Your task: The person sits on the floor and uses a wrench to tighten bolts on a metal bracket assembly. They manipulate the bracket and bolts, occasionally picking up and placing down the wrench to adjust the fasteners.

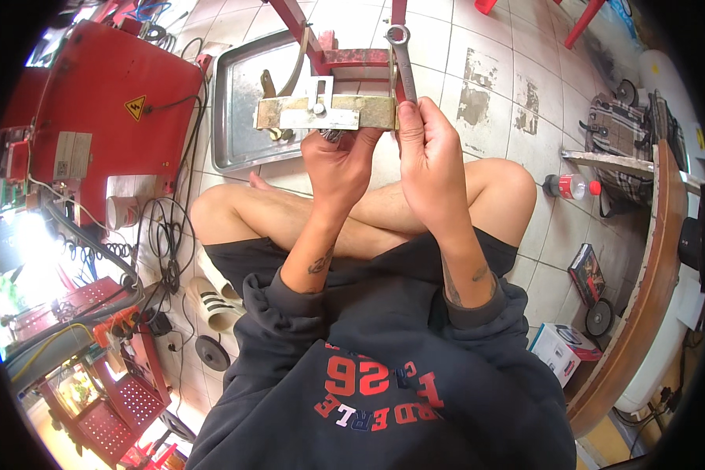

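A combination wrench [400, 66] stands in my right hand [431, 160], its ring end pointing away from me and my thumb pressed along the shank. Beside it lies a worn metal crossbar [374, 110], with a slotted bracket [319, 113] and a bolt [319, 108] on top. My left hand [335, 168] is curled at the near edge of the crossbar, thumb against it. A shiny metal piece shows by those fingers; what they grip is hidden. Beyond the crossbar, a red metal frame [356, 59] reaches away from me.
A shallow metal tray [217, 125] lies on the tiles beneath the frame. At left stand a red machine [125, 94] and tangled black cables [164, 235]. A bottle [573, 186], a box [558, 356] and a wooden edge [656, 266] are at right; a sandal [211, 305] lies left.
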`<control>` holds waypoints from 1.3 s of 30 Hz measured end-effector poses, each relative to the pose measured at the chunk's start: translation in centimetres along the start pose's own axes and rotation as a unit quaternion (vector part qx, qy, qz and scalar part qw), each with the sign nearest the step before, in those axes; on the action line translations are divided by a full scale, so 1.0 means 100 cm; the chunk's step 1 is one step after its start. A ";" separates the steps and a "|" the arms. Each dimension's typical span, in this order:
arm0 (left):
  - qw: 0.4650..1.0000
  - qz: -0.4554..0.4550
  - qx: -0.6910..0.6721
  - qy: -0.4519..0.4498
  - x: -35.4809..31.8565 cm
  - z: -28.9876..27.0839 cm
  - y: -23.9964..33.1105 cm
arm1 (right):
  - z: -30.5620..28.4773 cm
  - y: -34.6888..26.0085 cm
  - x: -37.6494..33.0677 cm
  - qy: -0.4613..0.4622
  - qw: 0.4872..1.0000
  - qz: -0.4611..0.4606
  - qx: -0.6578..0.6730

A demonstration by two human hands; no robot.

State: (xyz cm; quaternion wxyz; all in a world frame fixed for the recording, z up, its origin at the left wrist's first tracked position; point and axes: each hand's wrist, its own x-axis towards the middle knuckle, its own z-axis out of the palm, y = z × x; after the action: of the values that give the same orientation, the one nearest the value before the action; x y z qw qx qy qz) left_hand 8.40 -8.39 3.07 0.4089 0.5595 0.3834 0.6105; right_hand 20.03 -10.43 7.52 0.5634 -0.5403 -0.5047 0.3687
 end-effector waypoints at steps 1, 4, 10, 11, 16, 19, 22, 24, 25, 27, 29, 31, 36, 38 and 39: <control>1.000 -0.007 0.003 -0.012 0.001 0.000 0.002 | -0.001 0.002 0.001 -0.002 1.000 -0.008 -0.003; 0.998 -0.027 -0.045 -0.018 0.004 -0.001 0.009 | -0.002 0.000 0.002 -0.011 0.997 -0.052 -0.060; 0.997 -0.037 -0.068 -0.023 0.006 -0.004 0.008 | -0.006 0.017 0.005 -0.015 0.990 -0.123 -0.066; 0.996 -0.034 -0.077 -0.019 0.005 -0.002 0.007 | -0.007 0.018 0.005 -0.012 0.987 -0.139 -0.076; 0.996 -0.032 -0.084 -0.005 0.004 0.002 0.008 | -0.009 0.025 0.005 -0.015 0.984 -0.168 -0.054; 0.996 -0.028 -0.084 0.000 0.001 0.001 0.007 | -0.011 0.029 0.002 -0.024 0.986 -0.166 -0.009; 0.996 -0.016 -0.083 -0.002 0.002 0.001 0.003 | -0.011 0.032 0.005 -0.033 0.984 -0.170 0.034; 0.997 -0.013 -0.071 -0.005 0.002 0.000 0.003 | -0.014 0.036 0.006 -0.035 0.980 -0.191 0.031; 0.998 -0.012 -0.064 -0.007 0.002 0.000 0.003 | -0.015 0.036 0.005 -0.040 0.981 -0.174 0.074; 0.999 -0.012 -0.046 -0.009 0.001 -0.002 0.002 | -0.016 0.036 0.003 -0.049 0.976 -0.140 0.159; 0.999 -0.011 -0.050 -0.007 0.002 0.000 0.003 | -0.006 0.032 0.002 -0.011 0.970 -0.083 0.229; 0.997 -0.010 -0.074 0.002 0.003 0.002 0.007 | -0.001 0.030 0.001 0.007 0.981 -0.043 0.189; 0.996 -0.023 -0.084 -0.005 0.004 0.002 0.011 | 0.001 0.018 0.000 0.022 0.994 -0.081 0.075; 0.991 -0.055 -0.119 -0.022 0.005 0.000 0.008 | 0.000 0.019 -0.001 0.027 0.992 -0.077 0.093; 0.985 -0.074 -0.152 -0.031 0.006 -0.001 0.004 | 0.000 0.021 -0.002 0.027 0.992 -0.076 0.102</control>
State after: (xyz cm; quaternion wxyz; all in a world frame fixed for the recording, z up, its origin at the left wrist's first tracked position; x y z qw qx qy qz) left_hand 8.22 -8.04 3.68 0.5452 0.4793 0.3136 0.6122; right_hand 20.21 -10.35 5.40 0.6553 -0.4497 -0.4884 0.3602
